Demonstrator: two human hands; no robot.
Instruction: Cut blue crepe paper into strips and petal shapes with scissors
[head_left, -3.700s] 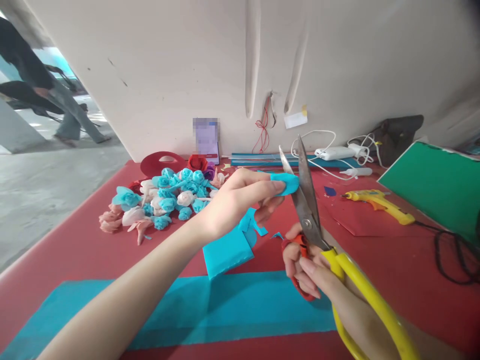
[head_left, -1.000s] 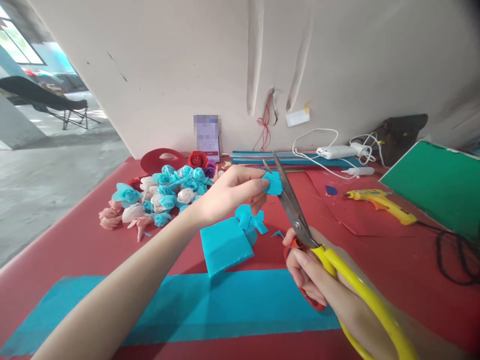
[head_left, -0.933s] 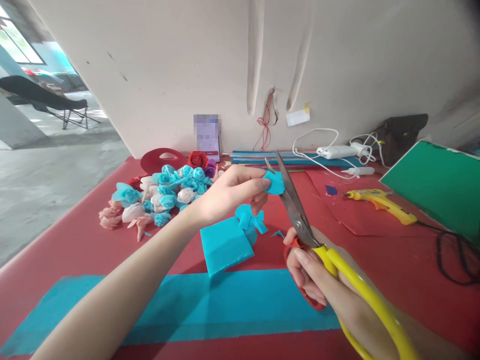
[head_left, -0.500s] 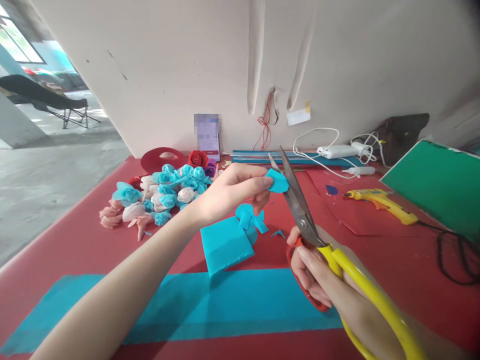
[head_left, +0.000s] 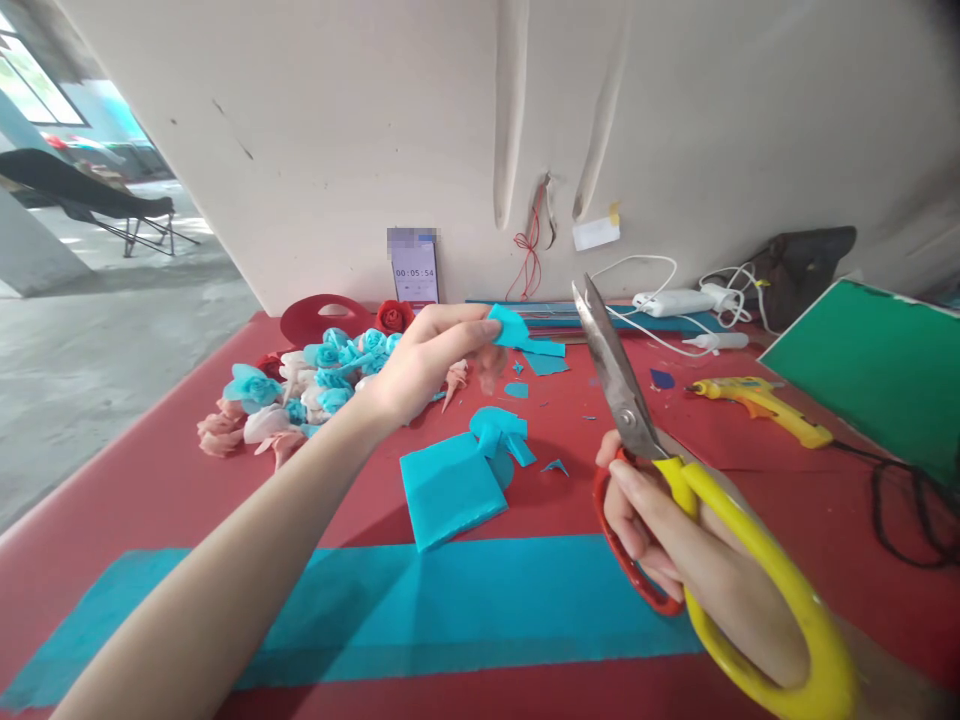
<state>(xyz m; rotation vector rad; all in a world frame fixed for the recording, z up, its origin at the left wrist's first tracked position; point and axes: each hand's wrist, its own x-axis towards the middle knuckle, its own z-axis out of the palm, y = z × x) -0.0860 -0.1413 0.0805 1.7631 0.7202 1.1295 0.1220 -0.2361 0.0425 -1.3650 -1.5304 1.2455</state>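
Between thumb and fingers, my left hand (head_left: 420, 370) pinches a small blue paper piece (head_left: 510, 327) with a rounded edge. My right hand (head_left: 675, 545) grips a pair of scissors (head_left: 619, 385) with yellow and red handles. Their blades point up, nearly closed, apart from the paper. Below the left hand lies a folded blue paper square (head_left: 450, 490), with cut blue pieces (head_left: 501, 430) at its upper right corner. A long blue paper strip (head_left: 465, 600) spreads across the near side of the red table (head_left: 360, 525).
Blue, white and pink paper flowers (head_left: 330, 380) are heaped at left. Behind them a phone (head_left: 415, 270) leans on the wall. At right lie a yellow glue gun (head_left: 765, 405) with a black cord and a green board (head_left: 870, 370). Blue scraps (head_left: 546, 362) lie beyond the hands.
My left hand has moved left with the blue paper piece, away from the scissors. The scissors have shifted slightly right, and their blades have closed further.
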